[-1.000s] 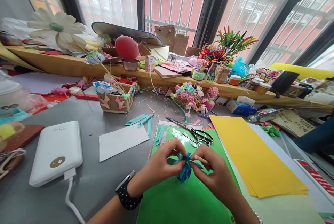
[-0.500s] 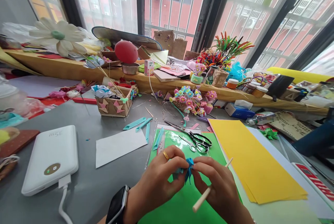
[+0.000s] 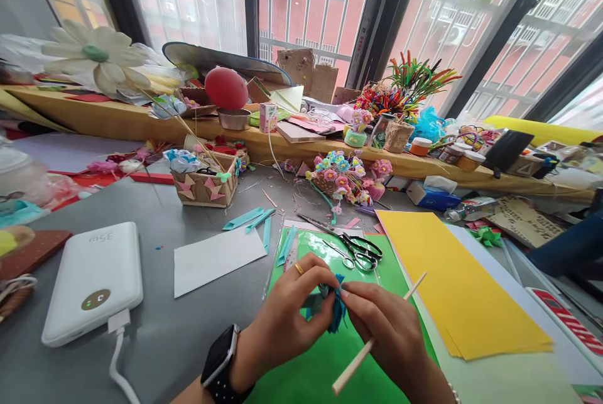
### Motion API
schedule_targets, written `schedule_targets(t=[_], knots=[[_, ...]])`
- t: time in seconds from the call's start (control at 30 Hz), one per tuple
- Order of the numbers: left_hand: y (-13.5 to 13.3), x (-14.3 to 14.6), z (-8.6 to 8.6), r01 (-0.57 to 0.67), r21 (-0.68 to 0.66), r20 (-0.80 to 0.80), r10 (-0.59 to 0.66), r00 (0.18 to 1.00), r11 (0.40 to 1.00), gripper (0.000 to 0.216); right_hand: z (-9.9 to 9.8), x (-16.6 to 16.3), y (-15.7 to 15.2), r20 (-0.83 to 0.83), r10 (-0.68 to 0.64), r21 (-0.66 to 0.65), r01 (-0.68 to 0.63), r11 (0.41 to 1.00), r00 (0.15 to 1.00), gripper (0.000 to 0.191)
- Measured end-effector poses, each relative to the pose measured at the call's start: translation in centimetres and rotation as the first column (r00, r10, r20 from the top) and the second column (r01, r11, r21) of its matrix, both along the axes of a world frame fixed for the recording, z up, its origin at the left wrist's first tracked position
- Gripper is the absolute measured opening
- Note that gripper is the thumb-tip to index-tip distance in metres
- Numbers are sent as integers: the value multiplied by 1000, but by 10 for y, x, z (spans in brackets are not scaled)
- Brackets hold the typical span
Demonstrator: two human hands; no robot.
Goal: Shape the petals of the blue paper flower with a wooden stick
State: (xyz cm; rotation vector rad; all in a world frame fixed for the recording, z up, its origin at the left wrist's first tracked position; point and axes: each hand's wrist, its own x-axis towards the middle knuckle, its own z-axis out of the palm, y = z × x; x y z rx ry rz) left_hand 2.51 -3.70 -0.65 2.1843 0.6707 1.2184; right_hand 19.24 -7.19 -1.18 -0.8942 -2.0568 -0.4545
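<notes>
Between both hands, over a green sheet [image 3: 367, 385], is a small blue folded-paper piece [image 3: 338, 313] with pointed, petal-like ends. My left hand [image 3: 294, 310], wearing a ring and a watch, pinches it between thumb and fingers. The fingertips of my right hand [image 3: 389, 328] press on the piece's right side. That same hand also keeps a thin wooden stick [image 3: 355, 366] tucked across its palm, one end sticking out below and the other above. Beyond the hands lie black-handled scissors [image 3: 362, 252] and a smaller silver pair [image 3: 346, 258].
Blue folded paper strips [image 3: 245, 218] and a white paper sheet [image 3: 219, 262] lie left of the mat. A white power bank [image 3: 94, 284] with a cable is farther left. Yellow paper [image 3: 456, 284] is on the right. Behind stand a cardboard box [image 3: 207, 187] and crocheted-looking flowers [image 3: 346, 174].
The blue paper piece has turned a little between the fingers, and its petals show more broadly. The wooden stick's lower end has shifted left and down with my right hand.
</notes>
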Motion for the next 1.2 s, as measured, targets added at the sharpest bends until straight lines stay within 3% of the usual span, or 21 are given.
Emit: schedule_targets(t=[0.1, 0.17, 0.23, 0.3, 0.37, 0.63, 1.0, 1.1, 1.2], knots=[[2, -2, 6, 96, -245, 83, -78, 994, 965, 11, -1, 1, -1, -18, 8, -19, -9, 1000, 1000, 13], [6, -4, 8, 179, -488, 215, -81, 973, 854, 14, 1, 1, -1, -49, 35, -58, -38, 998, 998, 13], [13, -5, 9, 248, -675, 290, -59, 955, 695, 21, 3, 0, -1, -88, 70, -96, -78, 992, 994, 13], [19, -5, 7, 301, -745, 294, -112, 949, 596, 23, 6, -1, -1, -132, 106, -117, -122, 986, 986, 14], [22, -4, 4, 350, -756, 315, -162, 935, 553, 22, 8, -2, -1, -183, 126, -126, -151, 980, 975, 15], [19, 0, -1, 403, -769, 376, -160, 913, 497, 24, 15, -9, -1, -283, 144, -188, -202, 961, 948, 12], [17, 0, 2, 361, -758, 346, -134, 929, 543, 24, 14, -8, -4, -307, 141, -166, -199, 966, 941, 11], [16, 0, 5, 323, -748, 343, -78, 936, 580, 18, 10, -7, -6, -315, 120, -132, -169, 977, 941, 12], [14, 2, 5, 330, -751, 384, -29, 923, 572, 16, 6, -5, -6, -322, 95, -119, -140, 983, 942, 13]])
